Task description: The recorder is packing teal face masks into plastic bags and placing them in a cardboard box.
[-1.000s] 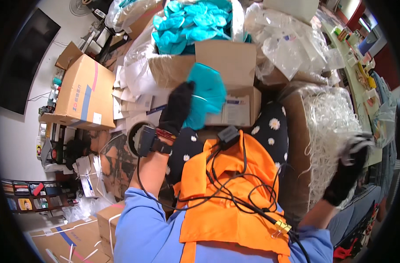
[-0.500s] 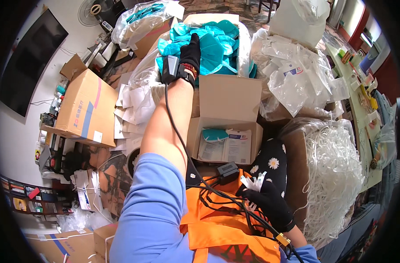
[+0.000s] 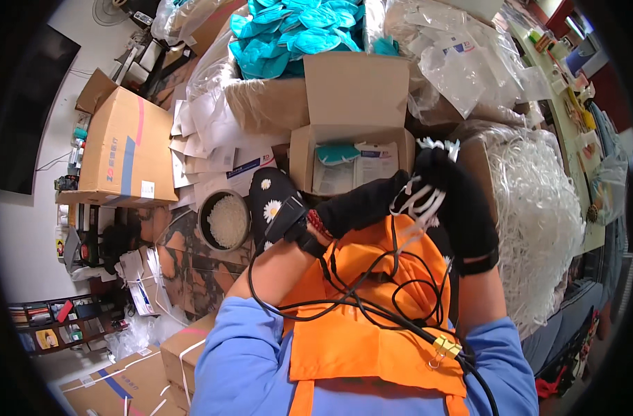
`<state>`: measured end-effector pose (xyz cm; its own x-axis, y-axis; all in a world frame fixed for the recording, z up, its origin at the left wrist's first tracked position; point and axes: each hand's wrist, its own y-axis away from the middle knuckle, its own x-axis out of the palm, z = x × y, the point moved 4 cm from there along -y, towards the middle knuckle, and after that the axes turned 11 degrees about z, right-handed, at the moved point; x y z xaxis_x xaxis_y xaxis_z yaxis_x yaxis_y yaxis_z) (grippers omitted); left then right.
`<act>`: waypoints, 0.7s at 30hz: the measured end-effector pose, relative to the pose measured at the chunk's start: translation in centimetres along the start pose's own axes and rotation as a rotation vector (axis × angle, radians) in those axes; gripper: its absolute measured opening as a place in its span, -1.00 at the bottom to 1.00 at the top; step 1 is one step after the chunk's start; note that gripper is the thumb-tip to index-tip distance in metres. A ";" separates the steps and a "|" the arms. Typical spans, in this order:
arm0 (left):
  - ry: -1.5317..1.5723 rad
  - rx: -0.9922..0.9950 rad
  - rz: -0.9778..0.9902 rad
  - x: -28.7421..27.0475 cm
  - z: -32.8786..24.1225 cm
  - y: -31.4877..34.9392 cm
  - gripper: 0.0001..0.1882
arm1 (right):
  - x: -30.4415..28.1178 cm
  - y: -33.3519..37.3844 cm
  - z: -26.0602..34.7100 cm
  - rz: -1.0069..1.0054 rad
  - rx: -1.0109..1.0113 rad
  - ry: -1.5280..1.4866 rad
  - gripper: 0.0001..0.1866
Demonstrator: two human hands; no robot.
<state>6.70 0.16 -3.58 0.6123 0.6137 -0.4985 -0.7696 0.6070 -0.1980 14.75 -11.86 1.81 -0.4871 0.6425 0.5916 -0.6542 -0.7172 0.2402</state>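
Observation:
White stretchy-looking straps (image 3: 425,202) hang in loops between my two black-gloved hands, over the orange apron in my lap. My right hand (image 3: 469,218) is closed round a bunch of them, with white ends poking out above its fingers. From the left, my left hand (image 3: 361,206) reaches across with its fingertips pinched at the loops. Just beyond the hands stands an open small carton (image 3: 300,156) with a teal cup-shaped mask (image 3: 337,154) and a printed packet (image 3: 376,166) inside. Behind it, a large lined box holds a heap of teal masks (image 3: 295,31).
A box piled with white straps (image 3: 531,229) stands at my right. Clear plastic bags (image 3: 462,66) fill another behind it. At left are a bowl of whitish bits (image 3: 227,220) and a tall carton (image 3: 126,149). Black cables (image 3: 344,301) lie across my apron.
My left hand has come back from the teal masks to the straps. My right hand has risen from my lap with its straps. The view has tipped down.

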 end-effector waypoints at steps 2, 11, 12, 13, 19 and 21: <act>1.051 -0.197 -0.104 -1.6 2.9 0.2 -0.63 | -1.2 -0.7 0.0 0.151 0.010 0.070 -0.72; 3.012 -0.735 0.302 -2.3 0.2 1.2 -0.72 | -1.2 1.7 1.3 0.020 -0.094 0.015 -0.68; 3.026 -0.670 0.206 -2.7 0.4 0.9 -0.72 | -1.4 1.6 1.2 0.045 -0.120 0.016 -0.68; 3.036 -0.604 0.110 -3.0 0.6 0.6 -0.72 | -1.9 1.4 0.7 0.071 -0.145 0.017 -0.69; 3.013 -0.560 0.126 -4.1 0.8 -0.7 -0.73 | -3.1 1.6 0.7 0.112 -0.163 0.046 -0.71; 2.902 -0.591 0.201 -4.1 0.7 -0.6 -0.71 | -3.5 1.6 0.6 0.153 -0.148 0.003 -0.72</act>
<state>4.78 -2.37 -0.77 -0.3021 -0.8822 0.3613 -0.9282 0.3586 0.0995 15.77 -15.43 0.60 -0.5890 0.5301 0.6099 -0.6501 -0.7592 0.0320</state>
